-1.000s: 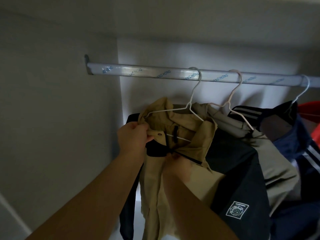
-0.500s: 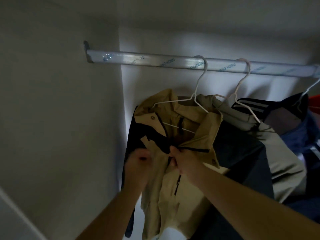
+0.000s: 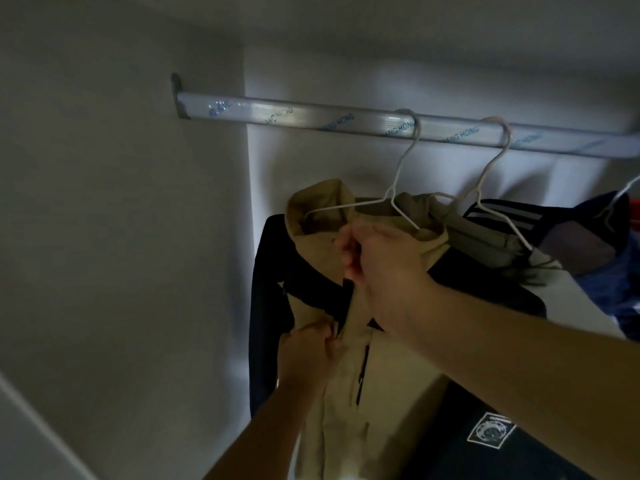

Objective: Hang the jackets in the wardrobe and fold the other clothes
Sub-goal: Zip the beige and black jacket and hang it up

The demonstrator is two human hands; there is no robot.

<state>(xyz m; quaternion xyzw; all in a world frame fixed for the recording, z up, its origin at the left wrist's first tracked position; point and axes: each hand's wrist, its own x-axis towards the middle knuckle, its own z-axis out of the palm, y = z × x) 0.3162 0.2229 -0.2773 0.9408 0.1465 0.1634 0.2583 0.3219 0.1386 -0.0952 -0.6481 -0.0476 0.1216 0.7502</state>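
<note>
Left hand point(image 3: 308, 348) is curled round the front edge of the tan jacket point(image 3: 346, 403), low on the chest. Higher up, near the collar, the front is pinched by the right hand point(image 3: 381, 261). This jacket is already hung on a hanger point(image 3: 398, 188) from the rail point(image 3: 277, 116), and fastening seems to be in hand. Further right, 2 more are hung: an olive jacket point(image 3: 485, 240) and a navy jacket point(image 3: 620, 299). Folding cannot be judged, as no other clothes are shown.

Jacket point(image 3: 332, 427) on hanger point(image 3: 393, 198), leftmost on rail point(image 3: 311, 120); second hanger point(image 3: 479, 195) right; right hand point(image 3: 377, 258) above left hand point(image 3: 308, 351).
</note>
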